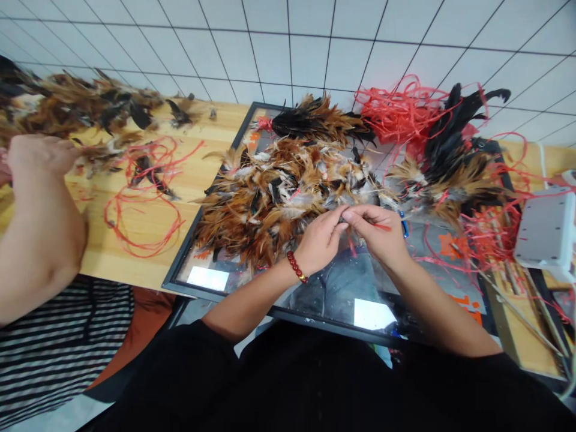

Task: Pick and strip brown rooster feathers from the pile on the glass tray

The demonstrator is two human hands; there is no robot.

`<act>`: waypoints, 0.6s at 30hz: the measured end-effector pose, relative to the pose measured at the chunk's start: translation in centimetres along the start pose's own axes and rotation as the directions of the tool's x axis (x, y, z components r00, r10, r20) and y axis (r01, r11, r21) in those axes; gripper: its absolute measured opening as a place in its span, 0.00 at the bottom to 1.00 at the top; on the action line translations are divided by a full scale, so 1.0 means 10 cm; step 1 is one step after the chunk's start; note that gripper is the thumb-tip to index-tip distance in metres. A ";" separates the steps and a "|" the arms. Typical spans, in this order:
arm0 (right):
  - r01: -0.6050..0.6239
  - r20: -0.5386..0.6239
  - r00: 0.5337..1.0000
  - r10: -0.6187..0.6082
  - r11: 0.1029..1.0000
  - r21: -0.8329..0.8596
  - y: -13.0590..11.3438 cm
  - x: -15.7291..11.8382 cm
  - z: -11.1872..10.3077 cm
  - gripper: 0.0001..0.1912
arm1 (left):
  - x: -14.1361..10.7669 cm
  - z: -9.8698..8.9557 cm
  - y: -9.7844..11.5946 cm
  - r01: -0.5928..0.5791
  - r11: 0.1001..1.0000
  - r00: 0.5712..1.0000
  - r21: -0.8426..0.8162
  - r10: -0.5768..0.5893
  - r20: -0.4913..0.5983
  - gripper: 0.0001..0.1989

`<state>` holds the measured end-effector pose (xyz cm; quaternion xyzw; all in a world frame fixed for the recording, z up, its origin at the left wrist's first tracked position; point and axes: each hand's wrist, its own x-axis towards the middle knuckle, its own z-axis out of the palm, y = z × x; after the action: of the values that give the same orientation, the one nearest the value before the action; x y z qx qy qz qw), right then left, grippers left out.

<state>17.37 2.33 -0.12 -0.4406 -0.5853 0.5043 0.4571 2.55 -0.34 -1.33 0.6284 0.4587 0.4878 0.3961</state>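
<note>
Watching from the head view: left hand (321, 237) and right hand (377, 234) meet fingertip to fingertip, just past the near edge of the brown, white and black feather pile (256, 222). Pile sits on a glossy, black-framed panel (193, 290) on the pale wooden desk (105, 258).

Left fingers pinched on a small dark piece (342, 218); mostly covered, can't identify it. Right fingers closed too, with a thin red plastic strip (381, 227) across that hand; looks gripped to me, though the pinch itself is hidden.

How I'd do it: keep the left pinch firm and close to the dark piece, work the strip with the right fingertips only, even tension, no jerks. Flat plastic like that probably twists or splits if yanked. Stay above the pile so loose plumes don't snag.

Orientation: strip's visible part runs roughly left-right, free end to the right, dipping slightly toward me. Dark piece: too covered to call an axis. Pile is longer left-right; many plumes at its left end point left and nearward. Black-and-brown feather bundle (321, 122) behind: pink-wrapped end left, tips right.
</note>
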 end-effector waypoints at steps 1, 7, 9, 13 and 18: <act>-0.013 0.000 1.000 0.013 1.000 0.011 0.00 0.00 0.01 0.11 | 0.00 0.00 0.02 0.041 0.999 0.999 -0.035 -0.040 0.008 0.08; -0.039 -0.074 0.996 0.052 0.985 0.166 0.02 0.05 -0.01 0.13 | 0.07 -0.01 0.03 0.306 0.901 0.944 -0.306 -0.329 -0.024 0.06; -0.015 -0.045 0.999 0.025 0.981 0.195 0.03 0.10 -0.06 0.15 | 0.10 -0.01 0.02 0.351 0.828 0.919 -0.438 -0.395 -0.010 0.09; -0.032 0.094 0.995 0.018 0.989 0.144 0.11 0.16 -0.15 0.21 | 0.12 -0.01 0.02 0.407 0.658 0.876 -0.633 -0.477 0.067 0.11; 0.059 0.108 0.994 -0.028 0.954 -0.294 0.17 0.16 -0.22 0.15 | 0.10 0.00 0.04 0.421 0.637 0.875 -0.646 -0.472 0.105 0.10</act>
<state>19.31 4.48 -1.52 -0.4646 -0.6868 0.4225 0.3661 2.70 0.55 -0.70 0.2994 0.4150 0.5255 0.6797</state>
